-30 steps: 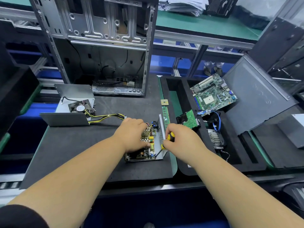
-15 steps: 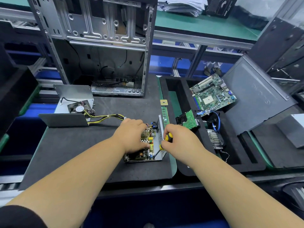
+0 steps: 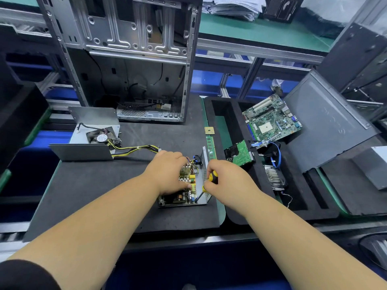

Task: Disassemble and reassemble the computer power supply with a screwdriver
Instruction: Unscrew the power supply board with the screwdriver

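Observation:
The opened power supply base (image 3: 204, 200), a metal tray with its circuit board (image 3: 181, 196) exposed, lies on the black mat in the middle. My left hand (image 3: 169, 171) rests on top of the board with fingers curled over its components. My right hand (image 3: 225, 181) grips a yellow-and-black screwdriver (image 3: 211, 178), whose tip points down into the tray's near right corner. The power supply cover (image 3: 83, 151) with its fan (image 3: 101, 138) sits at the left, joined to the board by yellow and black cables (image 3: 136, 149).
An empty computer case (image 3: 129, 59) stands behind the mat. A RAM stick (image 3: 211, 147) and CPU chip (image 3: 209, 130) lie beside the base. The black foam tray (image 3: 234, 214) on the right holds a motherboard (image 3: 272, 120), green drive (image 3: 240, 153) and heatsink (image 3: 274, 177). A grey side panel (image 3: 326, 126) leans right.
My right hand has turned slightly on the screwdriver handle, which stays in the same corner. My left hand stays on the board.

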### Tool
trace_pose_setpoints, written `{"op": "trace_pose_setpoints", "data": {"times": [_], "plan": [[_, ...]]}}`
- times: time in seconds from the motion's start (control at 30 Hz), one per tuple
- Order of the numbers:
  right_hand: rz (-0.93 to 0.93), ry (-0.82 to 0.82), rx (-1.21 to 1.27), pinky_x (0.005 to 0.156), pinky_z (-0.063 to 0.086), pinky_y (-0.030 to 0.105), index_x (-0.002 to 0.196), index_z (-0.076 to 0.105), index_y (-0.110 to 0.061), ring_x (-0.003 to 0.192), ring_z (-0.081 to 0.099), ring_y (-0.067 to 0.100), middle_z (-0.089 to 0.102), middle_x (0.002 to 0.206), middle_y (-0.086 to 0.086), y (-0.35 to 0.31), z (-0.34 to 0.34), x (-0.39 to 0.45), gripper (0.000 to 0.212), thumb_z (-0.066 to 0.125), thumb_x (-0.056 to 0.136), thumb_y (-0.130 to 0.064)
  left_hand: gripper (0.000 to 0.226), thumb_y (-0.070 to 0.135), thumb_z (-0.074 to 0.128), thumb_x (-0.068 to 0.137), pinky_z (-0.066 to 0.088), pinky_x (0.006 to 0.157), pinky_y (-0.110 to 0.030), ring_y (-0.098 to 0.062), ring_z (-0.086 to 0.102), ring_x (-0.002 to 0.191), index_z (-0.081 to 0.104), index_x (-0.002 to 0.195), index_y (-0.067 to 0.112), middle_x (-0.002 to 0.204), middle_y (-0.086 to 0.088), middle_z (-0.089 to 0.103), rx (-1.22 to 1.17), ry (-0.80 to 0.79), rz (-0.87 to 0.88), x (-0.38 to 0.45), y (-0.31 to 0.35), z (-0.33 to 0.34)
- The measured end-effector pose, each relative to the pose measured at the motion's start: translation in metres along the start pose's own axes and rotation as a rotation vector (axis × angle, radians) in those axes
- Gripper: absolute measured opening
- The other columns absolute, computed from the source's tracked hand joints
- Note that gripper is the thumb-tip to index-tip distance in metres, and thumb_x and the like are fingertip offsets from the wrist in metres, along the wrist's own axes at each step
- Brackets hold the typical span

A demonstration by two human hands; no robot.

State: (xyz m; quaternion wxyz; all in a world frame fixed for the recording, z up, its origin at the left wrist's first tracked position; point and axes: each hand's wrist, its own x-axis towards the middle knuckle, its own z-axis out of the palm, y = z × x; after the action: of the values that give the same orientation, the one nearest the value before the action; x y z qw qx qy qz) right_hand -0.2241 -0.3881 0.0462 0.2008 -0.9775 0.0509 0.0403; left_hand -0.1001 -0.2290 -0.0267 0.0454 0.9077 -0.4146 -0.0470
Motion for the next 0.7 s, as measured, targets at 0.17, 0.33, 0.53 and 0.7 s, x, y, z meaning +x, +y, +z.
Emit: {"op": "trace_pose_setpoints", "data": {"times": [0.17, 0.33, 0.53, 0.7], "plan": [[-0.069, -0.115, -0.075, 0.065, 0.037, 0.03, 0.087, 0.048, -0.029, 0.084, 0.052, 0.018, 0.053, 0.09, -0.007, -0.008, -0.009, 0.003, 0.017, 0.064, 0.088, -0.024, 0.071, 0.074, 0.06, 0.074, 0.035, 0.098, -0.037, -0.019, 0.055, 0.108, 0.055, 0.124, 0.023, 0.113, 0.006, 0.057, -0.007, 0.006, 0.004, 0.0, -0.001, 0.001], [-0.044, -0.227, -0.31, 0.067, 0.039, 0.031, 0.093, 0.054, -0.018, 0.085, 0.053, 0.022, 0.056, 0.09, 0.0, -0.016, -0.023, 0.013, 0.015, 0.066, 0.089, -0.027, 0.072, 0.074, 0.06, 0.073, 0.035, 0.098, -0.037, -0.019, 0.055, 0.109, 0.055, 0.126, 0.024, 0.115, 0.005, 0.057, -0.01, 0.008, 0.0, 0.0, -0.001, 0.001], [-0.039, -0.148, -0.534, 0.048, 0.024, 0.027, 0.086, 0.049, -0.017, 0.072, 0.047, 0.025, 0.038, 0.067, -0.003, -0.022, -0.014, 0.018, 0.027, 0.052, 0.096, -0.041, 0.075, 0.074, 0.06, 0.073, 0.034, 0.098, -0.037, -0.019, 0.054, 0.11, 0.052, 0.128, 0.024, 0.116, 0.005, 0.056, -0.019, 0.003, -0.009, 0.0, 0.0, 0.001], [-0.078, -0.05, -0.533, 0.048, 0.02, 0.027, 0.086, 0.043, -0.02, 0.068, 0.045, 0.024, 0.034, 0.065, -0.006, -0.021, -0.006, 0.013, 0.024, 0.046, 0.097, -0.041, 0.074, 0.074, 0.059, 0.073, 0.034, 0.098, -0.037, -0.019, 0.054, 0.111, 0.052, 0.127, 0.023, 0.115, 0.006, 0.056, -0.009, 0.001, -0.006, 0.0, 0.0, 0.001]]}}
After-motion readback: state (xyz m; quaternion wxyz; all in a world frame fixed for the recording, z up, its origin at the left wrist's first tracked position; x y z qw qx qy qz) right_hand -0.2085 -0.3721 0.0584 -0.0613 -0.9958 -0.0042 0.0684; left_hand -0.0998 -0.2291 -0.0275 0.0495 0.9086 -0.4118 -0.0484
